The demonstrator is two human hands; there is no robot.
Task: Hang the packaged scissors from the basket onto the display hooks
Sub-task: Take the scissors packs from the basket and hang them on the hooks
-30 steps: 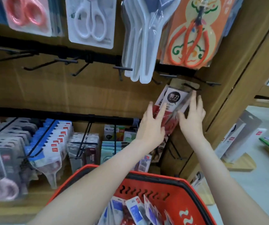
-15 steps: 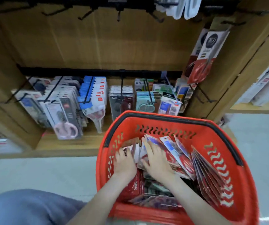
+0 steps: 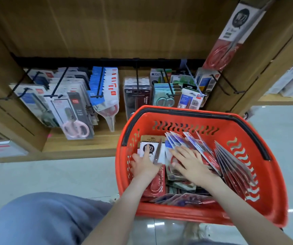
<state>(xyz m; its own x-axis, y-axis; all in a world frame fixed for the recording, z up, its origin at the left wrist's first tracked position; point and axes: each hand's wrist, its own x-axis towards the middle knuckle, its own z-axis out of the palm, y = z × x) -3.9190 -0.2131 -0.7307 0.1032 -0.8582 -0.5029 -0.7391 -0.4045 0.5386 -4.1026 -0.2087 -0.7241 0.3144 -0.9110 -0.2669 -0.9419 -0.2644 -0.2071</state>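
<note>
Left hand [image 3: 145,167] had drawn a red scissors pack [image 3: 157,184] up, gripping it. Right hand [image 3: 190,164] lay flat, fingers spread, on other packs [image 3: 234,167] in the basket [image 3: 204,212].

Bare left hand [image 3: 144,167] and right hand [image 3: 190,165], bare forearms [image 3: 124,206], blue-grey trouser leg [image 3: 36,220].

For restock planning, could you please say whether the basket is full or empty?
Not empty: many scissor packs lie and lean inside the red basket.
</note>
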